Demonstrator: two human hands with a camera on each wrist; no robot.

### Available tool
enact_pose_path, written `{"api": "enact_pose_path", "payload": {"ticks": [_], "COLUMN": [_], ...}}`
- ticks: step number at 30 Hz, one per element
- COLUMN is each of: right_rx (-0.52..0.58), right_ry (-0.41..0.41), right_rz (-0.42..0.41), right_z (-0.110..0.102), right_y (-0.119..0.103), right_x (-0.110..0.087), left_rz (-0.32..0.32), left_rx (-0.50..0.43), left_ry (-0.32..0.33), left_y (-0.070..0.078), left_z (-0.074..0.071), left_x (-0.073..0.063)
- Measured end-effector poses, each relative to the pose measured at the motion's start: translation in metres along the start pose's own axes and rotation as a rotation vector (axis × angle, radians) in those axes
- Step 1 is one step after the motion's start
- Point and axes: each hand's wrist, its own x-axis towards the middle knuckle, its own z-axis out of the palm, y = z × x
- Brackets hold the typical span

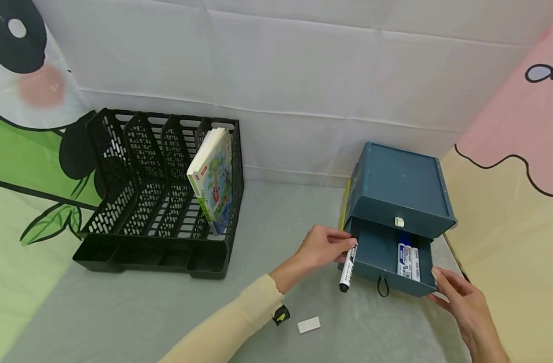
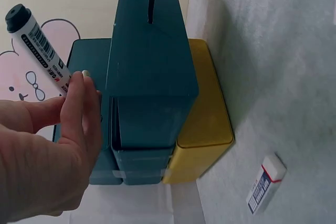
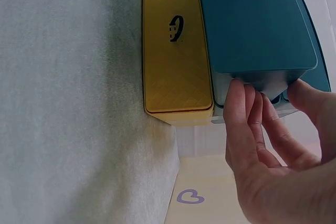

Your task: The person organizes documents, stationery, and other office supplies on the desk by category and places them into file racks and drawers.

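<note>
My left hand (image 1: 323, 247) pinches a black-capped whiteboard marker (image 1: 348, 267) between thumb and fingers, at the left edge of a pulled-out blue drawer (image 1: 371, 252). In the left wrist view the marker (image 2: 39, 45) tilts, its cap pointing away from the fingertips. Several white-and-blue markers (image 1: 408, 261) lie side by side in the drawer's right part. My right hand (image 1: 464, 302) holds the drawer's right side wall, thumb at the top edge and fingers lower down. From the right wrist, the fingers touch the drawer's side (image 3: 257, 77). A black loop pull (image 1: 383, 287) hangs from the drawer front.
Above the drawer sits another blue drawer unit (image 1: 403, 176); a yellow drawer box (image 3: 176, 72) is underneath. A white block (image 1: 309, 325) and a sleeved eraser (image 2: 266, 183) lie on the table. At left stands a black file rack (image 1: 163, 247) holding books (image 1: 214, 181).
</note>
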Motion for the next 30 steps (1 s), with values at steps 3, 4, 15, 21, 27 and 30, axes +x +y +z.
{"api": "enact_pose_path", "payload": {"ticks": [3,4,15,21,27,30], "right_rx": [-0.007,-0.009,-0.038,-0.036,-0.078,-0.079], "right_ry": [0.008,0.008,0.03,0.014,0.019,0.02], "right_rz": [0.019,0.025,0.044,0.044,0.056,0.054], "right_z": [0.0,0.0,0.0,0.002,0.002,0.001], "right_y": [0.0,-0.001,-0.002,-0.001,-0.001,0.0], "right_x": [0.0,0.0,0.0,0.0,0.001,0.001], "left_rz": [-0.026,-0.033,-0.093,-0.131,-0.135,-0.116], "left_rx": [-0.019,-0.02,0.02,-0.012,-0.041,0.0], "left_ry": [-0.004,0.001,0.105,0.209,0.336,0.374], "left_y": [0.004,0.005,0.018,0.019,0.017,0.016], "left_z": [0.011,0.015,0.052,0.068,0.084,0.091], "left_x": [0.007,0.009,0.032,0.047,0.056,0.057]}}
